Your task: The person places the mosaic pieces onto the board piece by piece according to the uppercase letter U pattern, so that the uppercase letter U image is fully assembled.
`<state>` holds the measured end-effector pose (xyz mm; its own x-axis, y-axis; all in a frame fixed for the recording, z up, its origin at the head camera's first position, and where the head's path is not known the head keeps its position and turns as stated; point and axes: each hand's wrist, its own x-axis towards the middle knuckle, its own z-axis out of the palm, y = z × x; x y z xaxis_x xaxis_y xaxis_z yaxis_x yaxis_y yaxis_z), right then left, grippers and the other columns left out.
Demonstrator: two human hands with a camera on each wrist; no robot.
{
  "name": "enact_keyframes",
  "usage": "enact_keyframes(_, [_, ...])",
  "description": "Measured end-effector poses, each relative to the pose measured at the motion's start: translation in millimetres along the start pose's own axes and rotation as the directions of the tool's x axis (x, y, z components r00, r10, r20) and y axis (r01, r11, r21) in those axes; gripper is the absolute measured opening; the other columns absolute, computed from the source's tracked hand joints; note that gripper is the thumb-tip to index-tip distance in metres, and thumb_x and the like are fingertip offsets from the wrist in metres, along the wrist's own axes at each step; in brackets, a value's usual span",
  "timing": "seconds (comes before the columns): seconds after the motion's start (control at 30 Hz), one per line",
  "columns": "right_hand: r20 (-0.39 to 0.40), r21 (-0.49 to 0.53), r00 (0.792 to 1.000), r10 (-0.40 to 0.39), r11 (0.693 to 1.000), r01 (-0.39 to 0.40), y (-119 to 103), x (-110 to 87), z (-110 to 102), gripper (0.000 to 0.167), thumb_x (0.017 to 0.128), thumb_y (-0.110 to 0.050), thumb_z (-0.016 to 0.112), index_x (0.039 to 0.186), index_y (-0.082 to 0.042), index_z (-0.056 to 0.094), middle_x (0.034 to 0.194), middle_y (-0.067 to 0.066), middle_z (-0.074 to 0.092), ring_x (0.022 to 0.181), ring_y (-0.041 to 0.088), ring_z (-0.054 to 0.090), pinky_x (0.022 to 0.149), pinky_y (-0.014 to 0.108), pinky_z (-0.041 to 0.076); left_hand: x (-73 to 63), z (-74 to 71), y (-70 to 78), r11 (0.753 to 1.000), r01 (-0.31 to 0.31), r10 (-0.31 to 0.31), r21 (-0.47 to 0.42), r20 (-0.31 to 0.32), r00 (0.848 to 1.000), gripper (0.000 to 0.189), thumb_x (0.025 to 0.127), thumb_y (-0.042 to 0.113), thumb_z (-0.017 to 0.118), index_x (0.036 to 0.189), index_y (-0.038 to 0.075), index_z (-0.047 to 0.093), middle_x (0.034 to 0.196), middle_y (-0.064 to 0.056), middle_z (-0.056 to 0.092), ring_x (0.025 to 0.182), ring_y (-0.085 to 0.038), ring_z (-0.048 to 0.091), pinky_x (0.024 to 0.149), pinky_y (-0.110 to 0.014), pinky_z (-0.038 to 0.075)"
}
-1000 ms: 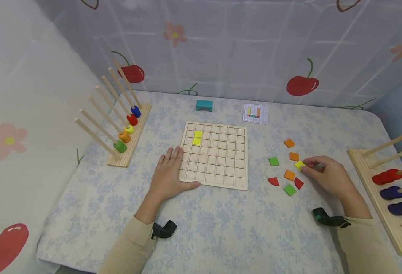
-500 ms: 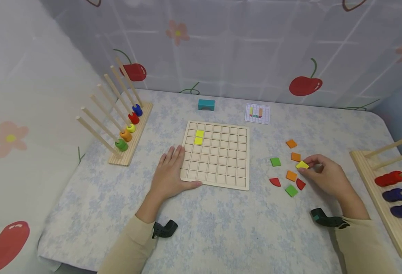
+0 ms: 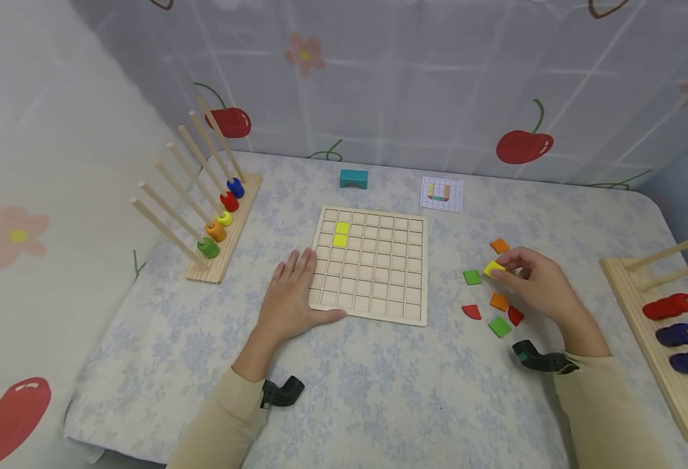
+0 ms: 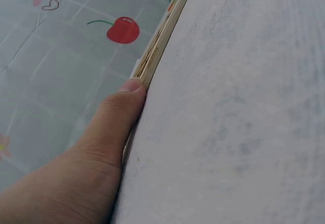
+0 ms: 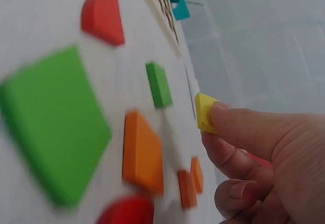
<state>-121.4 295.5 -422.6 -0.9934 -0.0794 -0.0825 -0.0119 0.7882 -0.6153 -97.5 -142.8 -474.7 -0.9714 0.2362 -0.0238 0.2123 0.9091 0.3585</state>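
Between thumb and fingers my right hand (image 3: pixel 534 283) pinches a yellow square tile (image 5: pixel 204 113), raised over the loose tiles at the right. Under it lie orange tiles (image 3: pixel 499 301), green tiles (image 3: pixel 472 277) and red quarter-round tiles (image 3: pixel 471 312). My left hand (image 3: pixel 288 296) lies flat with its fingers at the left edge of the wooden grid board (image 3: pixel 379 273), the thumb (image 4: pixel 114 120) along its front edge. Two yellow tiles (image 3: pixel 341 234) sit in the board's second column, one below the other. One orange tile is hidden behind the right hand in the head view.
A peg rack with coloured rings (image 3: pixel 227 241) stands at the left, and another wooden rack (image 3: pixel 643 312) at the right edge. Behind the board are a teal arch block (image 3: pixel 354 178) and a small pattern card (image 3: pixel 442 195). A curtain hangs behind the table.
My right hand has lifted the yellow tile and carried it left and a little away from me. The left hand has stayed at the board.
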Motion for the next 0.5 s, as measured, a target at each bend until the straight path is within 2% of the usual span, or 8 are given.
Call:
enact_keyframes(0.23, [0.074, 0.040, 0.997, -0.021, 0.999, 0.018, -29.3, 20.1, 16.3, 0.028, 0.095, -0.035, 0.066, 0.111, -0.012, 0.062, 0.107, 0.011, 0.063, 0.073, 0.022, 0.050, 0.055, 0.027, 0.045, 0.2, -0.1, 0.2, 1.000, 0.002, -0.002, 0.004, 0.007, 1.000, 0.133, 0.066, 0.089, 0.059, 0.160, 0.011, 0.009, 0.168, -0.005, 0.009, 0.157, -0.025, 0.000, 0.127, -0.048, 0.005])
enact_keyframes(0.5, [0.104, 0.083, 0.988, -0.113, 0.991, 0.105, -64.7, 47.0, 49.2, 0.019, 0.094, -0.027, 0.069, 0.108, -0.014, 0.064, 0.103, 0.007, 0.067, 0.070, 0.023, 0.051, 0.059, 0.028, 0.044, -0.3, -1.9, 0.8, 1.000, 0.001, -0.001, -0.002, 0.009, 1.000, 0.133, 0.066, 0.088, 0.061, 0.160, 0.010, 0.009, 0.168, -0.006, 0.010, 0.157, -0.025, 0.001, 0.127, -0.049, 0.006])
